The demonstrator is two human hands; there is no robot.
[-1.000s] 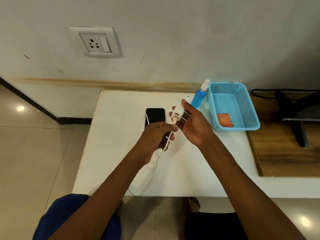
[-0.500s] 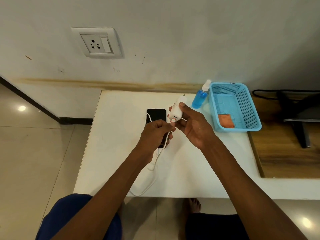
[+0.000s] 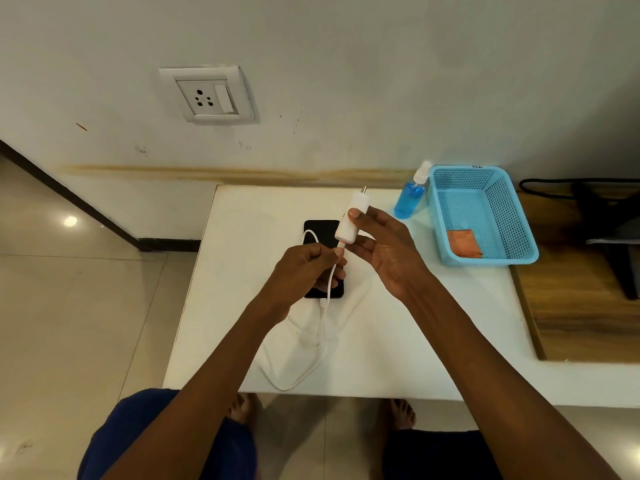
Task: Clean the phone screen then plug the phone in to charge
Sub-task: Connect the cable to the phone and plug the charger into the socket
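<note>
Above the black phone (image 3: 322, 233) on the white table (image 3: 242, 289), the right hand (image 3: 388, 254) grips the white charger plug (image 3: 351, 220), the left hand (image 3: 304, 268) pinches its cable (image 3: 322, 327), and a blue spray bottle (image 3: 410, 199) stands beside the blue basket (image 3: 519, 216).

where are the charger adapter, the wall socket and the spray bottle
charger adapter (image 3: 350, 220), head view, middle of its white body
wall socket (image 3: 207, 95), head view, plate face by the pin holes
spray bottle (image 3: 410, 199), head view, blue liquid-filled body

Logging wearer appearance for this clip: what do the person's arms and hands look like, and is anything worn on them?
Both arms are bare to the frame's edge: no sleeves, gloves, watch, rings or bands visible on the left hand or right hand. Nails are short.
</note>
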